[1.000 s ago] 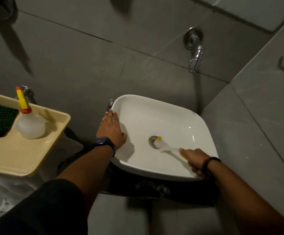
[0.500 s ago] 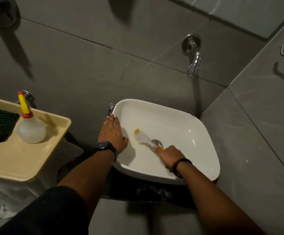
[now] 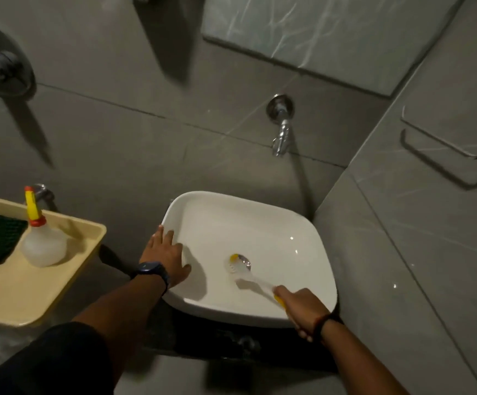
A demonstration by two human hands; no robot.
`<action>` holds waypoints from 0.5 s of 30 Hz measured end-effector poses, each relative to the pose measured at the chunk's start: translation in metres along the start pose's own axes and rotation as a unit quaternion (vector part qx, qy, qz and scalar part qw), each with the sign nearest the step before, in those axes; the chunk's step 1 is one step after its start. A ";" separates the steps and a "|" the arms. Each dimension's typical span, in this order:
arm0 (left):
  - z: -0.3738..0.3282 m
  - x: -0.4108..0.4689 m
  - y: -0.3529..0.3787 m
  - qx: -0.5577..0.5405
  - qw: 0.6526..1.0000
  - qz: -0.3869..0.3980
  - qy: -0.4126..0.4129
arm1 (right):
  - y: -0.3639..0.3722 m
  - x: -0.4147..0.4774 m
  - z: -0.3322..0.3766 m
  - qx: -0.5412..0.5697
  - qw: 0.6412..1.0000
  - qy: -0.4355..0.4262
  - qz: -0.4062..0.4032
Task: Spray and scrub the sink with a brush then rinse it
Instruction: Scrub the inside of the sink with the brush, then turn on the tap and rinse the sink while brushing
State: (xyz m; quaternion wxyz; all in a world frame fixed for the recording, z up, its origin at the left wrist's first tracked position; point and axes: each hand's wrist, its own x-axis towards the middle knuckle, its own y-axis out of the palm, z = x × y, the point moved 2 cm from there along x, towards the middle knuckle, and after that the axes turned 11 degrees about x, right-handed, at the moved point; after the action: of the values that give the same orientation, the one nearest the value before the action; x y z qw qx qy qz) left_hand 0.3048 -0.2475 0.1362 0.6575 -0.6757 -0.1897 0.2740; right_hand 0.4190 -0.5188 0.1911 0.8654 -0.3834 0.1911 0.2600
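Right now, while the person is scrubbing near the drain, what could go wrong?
1. The brush head works right at the drain; bristles could catch on its metal edge and flick dirty water upward.
2. The left hand rests flat on the sink rim; if the rim is wet, it may slip.
3. The spray bottle stands upright on the yellow tray beside the left arm; a backward elbow swing might tip it.

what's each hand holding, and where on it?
Right hand holds the brush by its handle's yellow end. Left hand holds nothing, resting flat on the sink rim.
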 end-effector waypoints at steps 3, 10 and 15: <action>-0.025 0.005 -0.046 -0.163 0.986 -0.038 -0.018 | -0.012 -0.002 0.018 0.120 0.992 -0.027 -0.014; -0.100 0.073 -0.183 -0.546 0.833 -0.076 0.052 | -0.042 0.023 0.051 0.322 0.947 0.004 0.008; -0.120 0.122 -0.203 -0.605 0.787 -0.006 0.116 | -0.053 0.044 0.051 0.363 0.930 0.025 0.044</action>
State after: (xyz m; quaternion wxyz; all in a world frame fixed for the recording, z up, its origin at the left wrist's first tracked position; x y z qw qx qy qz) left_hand 0.4948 -0.2534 0.3213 0.1325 -0.9608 -0.2429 0.0185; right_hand 0.4926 -0.4967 0.2301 0.9281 -0.0406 0.3109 0.2008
